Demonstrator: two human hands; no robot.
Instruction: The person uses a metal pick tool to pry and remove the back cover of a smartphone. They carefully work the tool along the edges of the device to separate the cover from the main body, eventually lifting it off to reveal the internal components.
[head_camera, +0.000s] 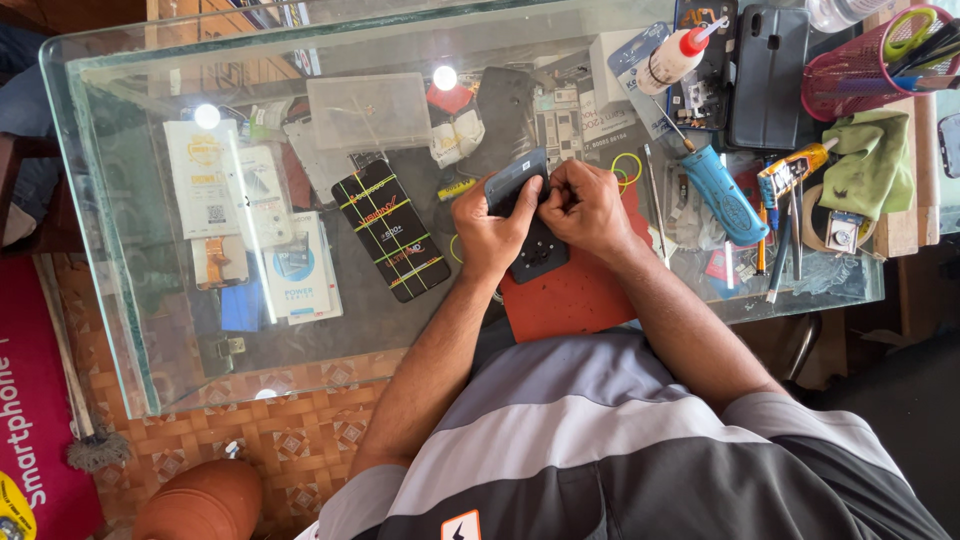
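Note:
My left hand (492, 228) grips a dark grey phone (516, 180) by its left edge, tilting it up over a black opened phone body (540, 252). My right hand (585, 208) pinches at the phone's right edge with closed fingers; whatever is between those fingertips is too small to make out. Both hands work above a red mat (570, 300) on the glass counter (120, 300).
A blue handled tool (724, 194), screwdrivers and tweezers (775, 240) lie right of my hands. A glue bottle (675, 57), dark phone cases (768, 75), a pink mesh basket (860, 75) and a green cloth (872, 165) stand at the far right. Boxed phone parts (392, 228) show under the glass at left.

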